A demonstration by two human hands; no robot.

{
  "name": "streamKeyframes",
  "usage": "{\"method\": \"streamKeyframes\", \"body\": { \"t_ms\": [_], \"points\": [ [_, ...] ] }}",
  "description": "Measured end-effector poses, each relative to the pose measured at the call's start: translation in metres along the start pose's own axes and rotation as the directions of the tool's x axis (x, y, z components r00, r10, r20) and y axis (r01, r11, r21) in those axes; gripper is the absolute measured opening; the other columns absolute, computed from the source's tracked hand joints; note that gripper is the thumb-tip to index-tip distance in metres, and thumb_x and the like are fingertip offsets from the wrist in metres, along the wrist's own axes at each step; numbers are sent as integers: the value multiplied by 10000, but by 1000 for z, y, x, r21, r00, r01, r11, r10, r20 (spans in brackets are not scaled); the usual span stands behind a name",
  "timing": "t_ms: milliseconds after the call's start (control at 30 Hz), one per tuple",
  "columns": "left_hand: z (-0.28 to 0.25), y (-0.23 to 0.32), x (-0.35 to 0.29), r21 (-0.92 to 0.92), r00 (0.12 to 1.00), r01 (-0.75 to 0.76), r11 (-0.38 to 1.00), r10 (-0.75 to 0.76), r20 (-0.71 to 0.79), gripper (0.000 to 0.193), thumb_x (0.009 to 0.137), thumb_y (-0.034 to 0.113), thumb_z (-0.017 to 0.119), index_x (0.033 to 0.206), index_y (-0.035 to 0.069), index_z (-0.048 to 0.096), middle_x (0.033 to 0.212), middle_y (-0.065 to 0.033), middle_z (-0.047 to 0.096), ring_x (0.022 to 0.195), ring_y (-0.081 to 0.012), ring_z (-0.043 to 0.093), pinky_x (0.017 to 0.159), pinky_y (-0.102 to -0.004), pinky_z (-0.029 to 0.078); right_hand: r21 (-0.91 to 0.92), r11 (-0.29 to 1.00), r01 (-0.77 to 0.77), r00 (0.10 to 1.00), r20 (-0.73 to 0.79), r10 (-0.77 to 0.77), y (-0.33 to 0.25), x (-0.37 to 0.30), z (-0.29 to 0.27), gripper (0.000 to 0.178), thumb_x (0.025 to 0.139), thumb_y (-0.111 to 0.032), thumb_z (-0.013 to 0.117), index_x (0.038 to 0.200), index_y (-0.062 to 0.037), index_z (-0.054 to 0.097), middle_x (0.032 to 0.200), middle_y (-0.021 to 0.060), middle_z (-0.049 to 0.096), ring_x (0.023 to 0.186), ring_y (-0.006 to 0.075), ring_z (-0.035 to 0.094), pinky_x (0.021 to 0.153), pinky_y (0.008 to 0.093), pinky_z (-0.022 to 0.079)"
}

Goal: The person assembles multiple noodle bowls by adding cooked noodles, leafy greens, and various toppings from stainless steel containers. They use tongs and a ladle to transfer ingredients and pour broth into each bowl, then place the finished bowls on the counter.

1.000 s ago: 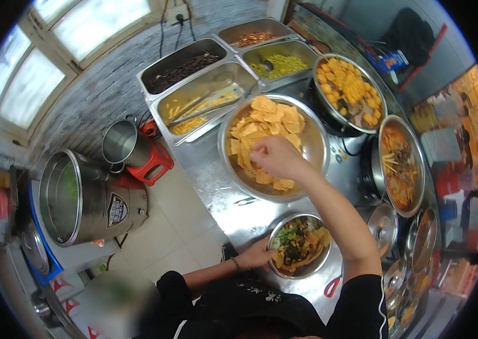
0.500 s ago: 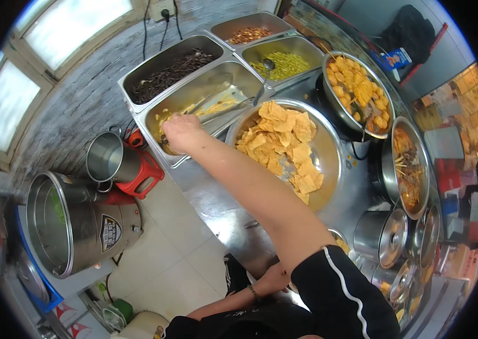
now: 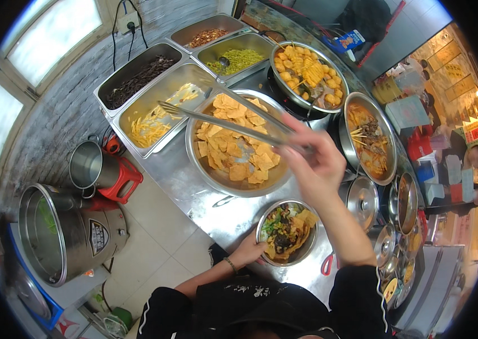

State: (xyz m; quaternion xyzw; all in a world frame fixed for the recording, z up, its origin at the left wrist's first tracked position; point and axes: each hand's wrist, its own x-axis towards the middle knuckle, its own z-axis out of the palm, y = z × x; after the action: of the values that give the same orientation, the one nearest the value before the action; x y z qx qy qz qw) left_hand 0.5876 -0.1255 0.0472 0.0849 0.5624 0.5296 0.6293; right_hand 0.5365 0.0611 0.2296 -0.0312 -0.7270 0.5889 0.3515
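Note:
Metal tongs [image 3: 232, 131] are gripped near their joined end by my right hand [image 3: 317, 164], slightly blurred. Their two arms spread apart toward the upper left, above a wide steel basin [image 3: 202, 174] of flat golden crisps [image 3: 233, 144]; nothing shows between the tips. One tip hangs over a steel tray [image 3: 179, 76] with yellow shreds [image 3: 149, 125]. My left hand [image 3: 250, 250] grips the left rim of a small metal bowl [image 3: 313, 244] near me. Inside the bowl are chopped greens, dark bits and golden crisps [image 3: 295, 231].
Adjoining trays hold dark shreds [image 3: 137, 85], green pieces [image 3: 244, 59] and nuts [image 3: 208, 37]. Pans of skewered food [image 3: 309, 73] and stew [image 3: 370, 141] stand right, with lidded pots [image 3: 362, 200] nearer. Red-handled scissors [image 3: 327, 264] lie beside the bowl. A large steel drum [image 3: 69, 237] stands left.
My right hand has left the yellow-shred tray and come back right, now raising the tongs. The small bowl, mostly hidden before, shows in my left hand. The whole view has shifted.

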Motion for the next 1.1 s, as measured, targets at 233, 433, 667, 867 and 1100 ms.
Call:
{"method": "streamKeyframes", "body": {
  "t_ms": [233, 433, 667, 867, 1100],
  "points": [
    [6, 1, 0, 44, 998, 57, 997, -58, 18, 521, 896, 98, 508, 1389, 45, 349, 1095, -135, 604, 692, -185, 646, 474, -277, 562, -277, 886, -372, 928, -122, 352, 32, -105, -75, 262, 835, 45, 640, 1080, 9, 554, 1263, 225, 579, 928, 210, 670, 779, 315, 557],
    [13, -1, 1, 53, 1000, 26, 998, -26, 8, 433, 885, 108, 549, 1297, 14, 459, 1037, -126, 662, 722, -199, 675, 467, -269, 551, -814, 454, -362, 758, 27, 652, 3, -60, -83, 664, 789, -258, 652, 1380, -70, 415, 1072, 197, 670, 942, 351, 653, 809, 428, 521],
    [36, -3, 1, 39, 999, 36, 999, -35, -31, 371, 870, 63, 502, 1234, 0, 472, 979, -173, 669, 649, -251, 687, 431, -296, 577, -949, 308, -67, 704, 174, 689, 43, -55, -65, 686, 717, -169, 670, 1308, 81, 430, 992, 165, 681, 939, 291, 670, 775, 378, 522],
    [30, -20, 1, 16, 996, -55, 998, 55, -65, 384, 804, 5, 481, 1186, -26, 482, 938, -174, 664, 584, -248, 671, 379, -293, 554, -868, 467, -171, 797, 157, 584, -47, -94, -129, 598, 799, -223, 623, 1302, 43, 441, 872, 175, 677, 809, 349, 665, 698, 430, 526],
    [44, -9, -39, 23, 973, -112, 993, 114, -199, 327, 798, 23, 499, 1124, 10, 471, 814, -140, 638, 470, -190, 594, 332, -271, 497, -729, 366, -579, 803, -431, 412, -163, -214, -306, 570, 862, -231, 617, 1378, -74, 432, 1070, 165, 672, 948, 300, 659, 840, 402, 510]
  ]
}}
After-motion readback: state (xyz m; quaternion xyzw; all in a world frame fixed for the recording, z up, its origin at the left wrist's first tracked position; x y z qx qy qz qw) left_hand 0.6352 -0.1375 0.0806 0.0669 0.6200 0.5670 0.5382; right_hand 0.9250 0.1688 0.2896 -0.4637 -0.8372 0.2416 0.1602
